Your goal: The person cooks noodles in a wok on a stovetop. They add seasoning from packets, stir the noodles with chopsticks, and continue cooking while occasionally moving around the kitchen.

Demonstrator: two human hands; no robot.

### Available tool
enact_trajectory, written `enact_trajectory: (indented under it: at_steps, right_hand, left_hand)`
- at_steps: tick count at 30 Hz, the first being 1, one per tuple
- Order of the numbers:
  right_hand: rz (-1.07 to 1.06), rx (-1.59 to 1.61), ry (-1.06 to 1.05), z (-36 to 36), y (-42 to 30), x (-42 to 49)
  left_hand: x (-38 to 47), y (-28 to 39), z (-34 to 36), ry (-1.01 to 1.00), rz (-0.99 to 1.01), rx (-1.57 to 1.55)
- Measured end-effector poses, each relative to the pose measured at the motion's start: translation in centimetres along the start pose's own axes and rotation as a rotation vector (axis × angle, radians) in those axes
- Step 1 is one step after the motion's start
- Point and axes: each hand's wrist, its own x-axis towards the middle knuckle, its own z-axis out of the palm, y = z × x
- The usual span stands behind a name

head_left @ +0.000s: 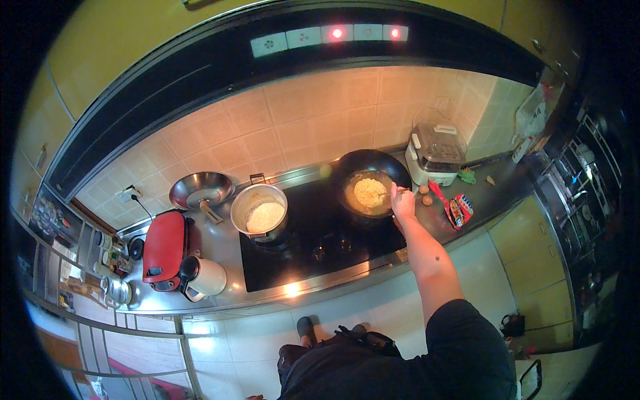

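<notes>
My right hand [403,202] grips thin utensils, probably chopsticks [390,193], whose tips reach into a dark wok [395,162] on the cooktop. Inside the wok, a block of instant noodles [369,193] lies in liquid. At the bottom edge of the view, only the fingertips of my left hand [255,397] show, low beside my body and away from the counter. Left of the wok stands a metal pot [239,212] with a pale, grainy food [265,217] in it. Two eggs [427,200] and a torn red noodle packet [458,211] rest on the counter right of the wok.
A clear-lidded appliance [436,150] stands behind the eggs, near green leaves [467,175]. At the left are a steel pan [187,190] with a wooden handle, a red appliance [165,245] and a white kettle [212,276]. A range hood [220,75] spans above the cooktop [305,255].
</notes>
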Motion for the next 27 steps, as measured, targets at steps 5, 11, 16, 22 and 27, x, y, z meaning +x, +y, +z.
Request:
enact_trajectory:
  at_steps: [5, 11, 16, 22, 27]
  right_hand:
    - [-0.111, 0.014, -0.070, -0.7, -0.8, -0.4]
    - [-0.015, 0.128, 0.052, -4.5, -2.5, -1.4]
    - [-0.529, 0.177, 0.303, -7.2, -3.0, -5.9]
    - [-0.631, 0.191, 0.093, -10.2, -1.6, -11.3]
    - [-0.673, 0.182, 0.171, -10.1, -0.7, -12.1]
  left_hand:
    - [-0.6, -0.2, -0.8, 0.009, 0.006, 0.056]
    - [-1.3, -0.4, -1.5, 0.026, 0.007, 0.102]
    - [-1.0, 0.3, -1.4, 0.024, 0.028, 0.141]
    - [1.7, 1.0, -2.9, -0.046, 0.170, 0.465]
    - [3.9, 6.7, -2.3, -0.158, 0.484, 1.082]
